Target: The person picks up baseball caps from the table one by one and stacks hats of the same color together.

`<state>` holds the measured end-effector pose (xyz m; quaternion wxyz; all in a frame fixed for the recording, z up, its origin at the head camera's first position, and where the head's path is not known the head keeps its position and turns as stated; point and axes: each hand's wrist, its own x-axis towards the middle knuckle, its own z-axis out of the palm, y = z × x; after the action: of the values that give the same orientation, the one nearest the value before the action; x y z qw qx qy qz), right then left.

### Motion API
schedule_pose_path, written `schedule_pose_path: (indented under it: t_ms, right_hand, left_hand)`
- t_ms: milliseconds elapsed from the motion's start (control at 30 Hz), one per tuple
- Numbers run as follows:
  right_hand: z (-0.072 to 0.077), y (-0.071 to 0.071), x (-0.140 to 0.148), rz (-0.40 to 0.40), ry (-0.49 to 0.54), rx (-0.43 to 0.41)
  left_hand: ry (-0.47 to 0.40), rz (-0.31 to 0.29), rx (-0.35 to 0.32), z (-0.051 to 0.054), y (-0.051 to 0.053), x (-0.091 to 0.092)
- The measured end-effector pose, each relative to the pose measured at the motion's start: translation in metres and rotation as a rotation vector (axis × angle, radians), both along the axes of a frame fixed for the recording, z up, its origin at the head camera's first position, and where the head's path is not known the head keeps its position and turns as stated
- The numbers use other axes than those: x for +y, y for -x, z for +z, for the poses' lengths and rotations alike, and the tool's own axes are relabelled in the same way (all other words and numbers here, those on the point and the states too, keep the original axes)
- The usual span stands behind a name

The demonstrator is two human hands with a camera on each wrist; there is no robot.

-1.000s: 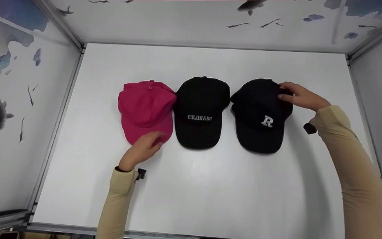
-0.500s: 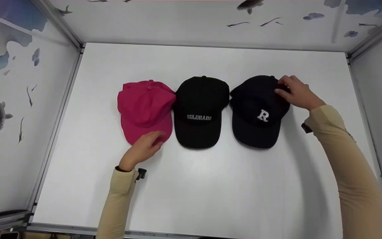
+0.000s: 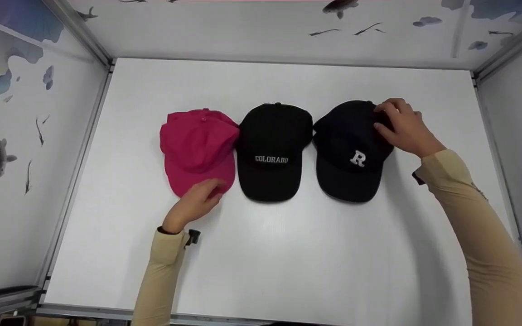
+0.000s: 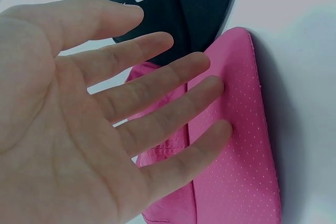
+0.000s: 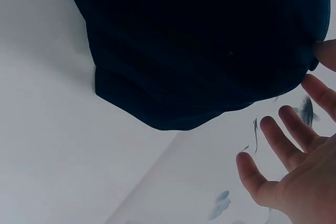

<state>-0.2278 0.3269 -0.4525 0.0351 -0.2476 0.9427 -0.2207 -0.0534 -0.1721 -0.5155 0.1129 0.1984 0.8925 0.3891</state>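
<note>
Three caps stand side by side in the head view: a pink cap (image 3: 200,145), a black cap (image 3: 270,181) lettered COLORADO, and a dark navy cap (image 3: 349,181) with a white R. By the pink cap's brim is my left hand (image 3: 193,206); in the left wrist view its fingers (image 4: 157,90) are spread and grip nothing. My right hand (image 3: 408,129) is at the navy cap's upper right side. Its thumb and index finger touch the crown's edge in the right wrist view, while the other fingers (image 5: 281,142) stretch away from the cloth.
The caps sit on a white table (image 3: 265,262). Upright panels with fish prints enclose it, including a left panel (image 3: 70,136) and a back panel (image 3: 243,31). A metal frame (image 3: 84,312) runs along the front edge.
The navy cap has shifted a little left and back, turning slightly, with my right hand at it. My right thumb and index finger now stand wider apart. The left hand stays put.
</note>
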Motion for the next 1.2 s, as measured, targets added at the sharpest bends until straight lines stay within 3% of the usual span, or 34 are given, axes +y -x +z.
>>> schedule_pose_path:
  t_ms: [267,700,967,1200]
  right_hand:
    - [-0.009,-0.016,0.007,-0.010,0.119,0.035]
    - [-0.040,-0.049,0.038,-0.066,0.216,0.106]
    - [-0.054,-0.060,0.021,0.071,0.076,0.262]
    - [-0.058,-0.060,-0.001,0.178,-0.081,0.364]
  left_hand:
    - [0.016,-0.003,0.002,0.001,-0.002,0.000]
    - [0.014,0.003,0.009,0.000,0.000,0.004]
    - [0.020,0.001,-0.012,0.000,0.000,0.006]
    - [0.020,-0.006,-0.009,0.001,0.000,0.008]
